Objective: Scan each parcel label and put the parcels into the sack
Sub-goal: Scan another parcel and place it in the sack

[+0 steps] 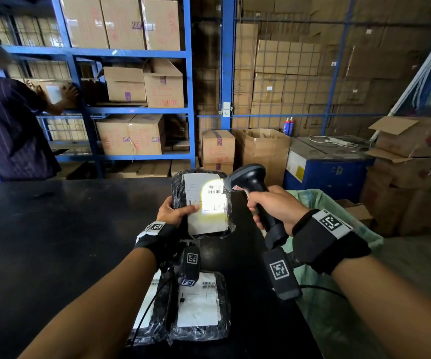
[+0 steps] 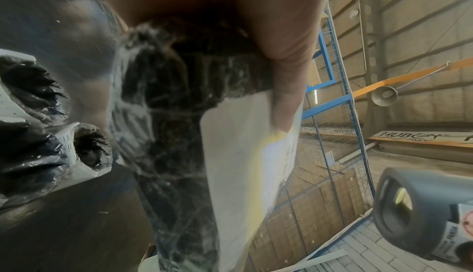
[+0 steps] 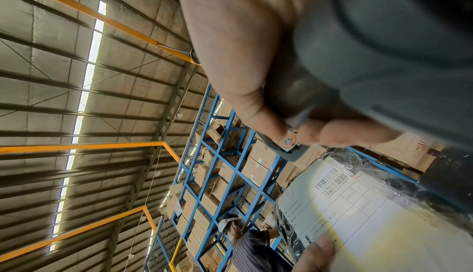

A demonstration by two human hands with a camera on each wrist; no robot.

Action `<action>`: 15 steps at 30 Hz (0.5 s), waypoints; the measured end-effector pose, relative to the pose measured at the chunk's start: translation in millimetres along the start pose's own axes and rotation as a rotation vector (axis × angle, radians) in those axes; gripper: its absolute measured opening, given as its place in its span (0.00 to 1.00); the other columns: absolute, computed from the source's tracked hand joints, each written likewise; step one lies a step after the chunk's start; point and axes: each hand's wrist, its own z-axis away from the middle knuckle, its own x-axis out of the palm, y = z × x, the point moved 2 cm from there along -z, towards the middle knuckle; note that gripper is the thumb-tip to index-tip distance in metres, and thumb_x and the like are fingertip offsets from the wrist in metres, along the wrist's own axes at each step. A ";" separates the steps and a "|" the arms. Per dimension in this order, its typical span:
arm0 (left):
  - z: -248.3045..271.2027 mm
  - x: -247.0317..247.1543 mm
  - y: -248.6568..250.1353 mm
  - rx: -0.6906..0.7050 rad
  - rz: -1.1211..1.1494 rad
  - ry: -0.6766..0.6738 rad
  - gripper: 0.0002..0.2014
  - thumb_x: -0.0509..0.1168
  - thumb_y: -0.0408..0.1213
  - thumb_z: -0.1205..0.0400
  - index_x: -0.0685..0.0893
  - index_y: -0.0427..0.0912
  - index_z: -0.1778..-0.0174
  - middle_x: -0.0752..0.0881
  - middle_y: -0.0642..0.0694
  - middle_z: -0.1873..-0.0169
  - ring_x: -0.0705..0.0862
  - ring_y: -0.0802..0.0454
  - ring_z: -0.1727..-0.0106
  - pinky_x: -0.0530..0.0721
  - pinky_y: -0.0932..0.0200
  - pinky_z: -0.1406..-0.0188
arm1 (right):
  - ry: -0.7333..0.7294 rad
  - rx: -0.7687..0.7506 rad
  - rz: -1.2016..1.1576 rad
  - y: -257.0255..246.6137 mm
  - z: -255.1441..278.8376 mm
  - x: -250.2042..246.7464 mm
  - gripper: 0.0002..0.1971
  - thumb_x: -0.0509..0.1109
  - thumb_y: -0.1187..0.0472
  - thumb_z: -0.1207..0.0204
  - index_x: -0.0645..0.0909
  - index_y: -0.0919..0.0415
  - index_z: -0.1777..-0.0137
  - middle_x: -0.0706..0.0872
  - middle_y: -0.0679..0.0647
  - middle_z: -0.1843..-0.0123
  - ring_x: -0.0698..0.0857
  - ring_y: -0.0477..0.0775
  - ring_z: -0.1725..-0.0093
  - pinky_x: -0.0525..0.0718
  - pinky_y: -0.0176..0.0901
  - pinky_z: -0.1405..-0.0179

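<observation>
My left hand (image 1: 176,211) grips a black plastic-wrapped parcel (image 1: 180,189) upright above the black table, thumb pressed on its white label (image 1: 205,203). My right hand (image 1: 274,208) holds a black handheld scanner (image 1: 250,181) just right of the parcel. The scanner's light falls as a bright patch across the label's barcodes (image 3: 332,179). In the left wrist view my thumb (image 2: 284,102) lies on the label (image 2: 238,155), with the scanner head (image 2: 409,201) at lower right. Two more wrapped, labelled parcels (image 1: 198,301) lie flat on the table below my left wrist. A pale green sack (image 1: 320,203) hangs open beside the table's right edge.
The black table (image 1: 53,242) spreads to the left. Behind it stand blue shelves (image 1: 136,53) full of cardboard boxes, where a person in a striped shirt (image 1: 7,125) handles a box. Stacked cartons (image 1: 411,161) and a blue machine (image 1: 328,167) stand at right.
</observation>
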 end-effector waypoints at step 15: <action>1.7 2.8 -1.7 -0.009 0.033 -0.027 0.33 0.80 0.28 0.34 0.78 0.35 0.33 0.88 0.38 0.42 0.88 0.44 0.52 0.85 0.57 0.60 | -0.025 0.014 -0.042 1.5 0.3 0.3 0.04 0.63 0.71 0.29 0.72 0.65 0.64 0.72 0.57 0.73 0.73 0.52 0.77 0.73 0.40 0.78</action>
